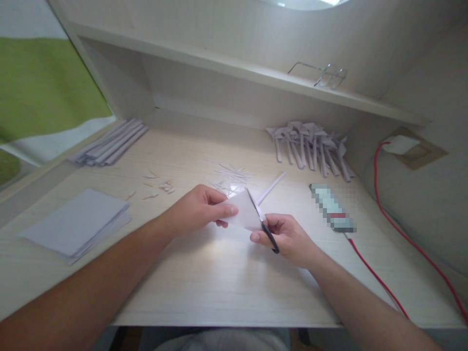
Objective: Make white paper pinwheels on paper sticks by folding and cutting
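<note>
Currently the left hand (204,209) pinches a small white paper (241,208) above the surface (204,287), while the right hand (290,239) grips black-handled scissors (269,237), their blades along the paper's right edge; thin white slivers (234,173) lie scattered just beyond, folded sheets (80,219) farther left

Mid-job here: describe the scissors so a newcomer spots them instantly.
On the pale desk, look just nearer the person than the scattered white slivers. The scissors are in the right hand, blades at the right side of the paper that the left hand holds. Their black handle sets them apart from the white paper around them.
</note>
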A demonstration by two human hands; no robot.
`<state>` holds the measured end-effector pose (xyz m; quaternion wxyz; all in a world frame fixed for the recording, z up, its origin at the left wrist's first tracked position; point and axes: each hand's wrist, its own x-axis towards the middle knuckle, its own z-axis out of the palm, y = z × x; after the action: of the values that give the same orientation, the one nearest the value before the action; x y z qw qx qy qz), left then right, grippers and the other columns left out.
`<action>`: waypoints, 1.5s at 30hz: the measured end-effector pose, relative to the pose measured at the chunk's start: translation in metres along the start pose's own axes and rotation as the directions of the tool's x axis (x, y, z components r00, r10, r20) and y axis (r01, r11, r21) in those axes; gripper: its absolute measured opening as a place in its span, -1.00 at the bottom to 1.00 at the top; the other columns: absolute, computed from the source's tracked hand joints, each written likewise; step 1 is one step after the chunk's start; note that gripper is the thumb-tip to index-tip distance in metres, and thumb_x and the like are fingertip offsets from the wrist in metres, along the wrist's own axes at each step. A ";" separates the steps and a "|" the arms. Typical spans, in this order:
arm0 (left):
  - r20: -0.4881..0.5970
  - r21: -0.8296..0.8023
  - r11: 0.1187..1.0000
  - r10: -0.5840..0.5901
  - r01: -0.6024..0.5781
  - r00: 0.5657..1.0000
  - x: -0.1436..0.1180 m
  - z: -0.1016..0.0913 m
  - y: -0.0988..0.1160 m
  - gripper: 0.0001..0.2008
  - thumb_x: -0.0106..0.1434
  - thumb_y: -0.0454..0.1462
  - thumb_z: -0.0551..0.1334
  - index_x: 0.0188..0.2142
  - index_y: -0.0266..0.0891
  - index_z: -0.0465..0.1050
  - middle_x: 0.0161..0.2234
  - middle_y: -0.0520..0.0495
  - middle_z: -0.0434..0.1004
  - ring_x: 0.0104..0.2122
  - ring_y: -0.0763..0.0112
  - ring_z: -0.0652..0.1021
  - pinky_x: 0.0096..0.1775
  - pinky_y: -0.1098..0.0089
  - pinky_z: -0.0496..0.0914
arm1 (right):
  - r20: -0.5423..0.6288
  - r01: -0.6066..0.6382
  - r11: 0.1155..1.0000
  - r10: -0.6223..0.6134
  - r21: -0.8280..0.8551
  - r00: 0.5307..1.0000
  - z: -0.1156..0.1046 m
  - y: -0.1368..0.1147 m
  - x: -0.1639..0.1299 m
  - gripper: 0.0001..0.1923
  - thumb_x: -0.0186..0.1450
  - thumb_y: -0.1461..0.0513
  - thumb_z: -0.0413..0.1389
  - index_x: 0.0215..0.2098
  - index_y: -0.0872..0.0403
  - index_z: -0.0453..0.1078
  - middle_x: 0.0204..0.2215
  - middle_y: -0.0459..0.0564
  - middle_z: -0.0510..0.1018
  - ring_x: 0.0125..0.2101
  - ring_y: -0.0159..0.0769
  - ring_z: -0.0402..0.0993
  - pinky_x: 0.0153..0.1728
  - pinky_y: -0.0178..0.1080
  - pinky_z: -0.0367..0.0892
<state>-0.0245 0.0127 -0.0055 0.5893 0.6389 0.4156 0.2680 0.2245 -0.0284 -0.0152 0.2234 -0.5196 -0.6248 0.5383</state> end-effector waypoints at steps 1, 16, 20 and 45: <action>0.000 0.001 1.000 -0.001 0.001 1.000 0.000 0.000 -0.001 -0.71 0.22 -0.07 0.38 -0.38 -0.27 0.69 -0.46 -0.08 0.64 -0.43 0.34 0.58 -0.32 0.38 0.51 | -0.007 -0.003 1.000 0.003 -0.007 1.000 0.000 0.000 0.000 -0.47 0.11 -0.16 0.34 -0.52 0.11 0.38 -0.57 -0.17 0.23 -0.51 -0.40 0.08 -0.47 -0.28 -0.01; 0.046 0.106 0.994 -0.017 0.012 0.999 -0.003 0.003 0.003 -0.70 0.22 -0.10 0.35 -0.50 -0.27 0.59 -0.56 0.01 0.55 -0.50 0.43 0.50 -0.43 0.45 0.29 | -0.133 0.044 0.990 -0.026 0.133 0.991 0.002 -0.006 0.002 -0.56 0.14 -0.06 0.36 -0.52 0.11 0.40 -0.62 -0.19 0.28 -0.56 -0.45 0.12 -0.52 -0.31 0.03; 0.115 0.166 0.986 -0.048 0.028 0.992 -0.005 0.007 0.008 -0.72 0.20 -0.17 0.36 -0.57 -0.27 0.54 -0.62 0.07 0.48 -0.56 0.51 0.42 -0.49 0.47 0.19 | -0.191 0.102 0.973 -0.061 0.208 0.980 0.007 -0.008 0.004 -0.66 0.04 0.06 0.45 -0.41 0.12 0.52 -0.57 -0.16 0.41 -0.54 -0.44 0.22 -0.49 -0.33 0.12; -0.055 -0.132 0.983 0.122 -0.128 0.991 0.007 0.017 -0.006 -0.64 0.29 -0.10 0.28 -0.54 -0.28 0.50 -0.58 0.04 0.44 -0.52 0.50 0.44 -0.40 0.45 0.31 | -0.333 0.166 0.942 -0.063 0.290 0.941 0.009 0.003 0.008 -0.72 0.11 0.09 0.41 -0.47 0.12 0.53 -0.65 -0.14 0.46 -0.61 -0.44 0.26 -0.55 -0.34 0.16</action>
<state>-0.0079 0.0093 -0.0151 0.6034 0.6160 0.3690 0.3467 0.2151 -0.0257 -0.0229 0.4327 -0.5198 -0.5161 0.5255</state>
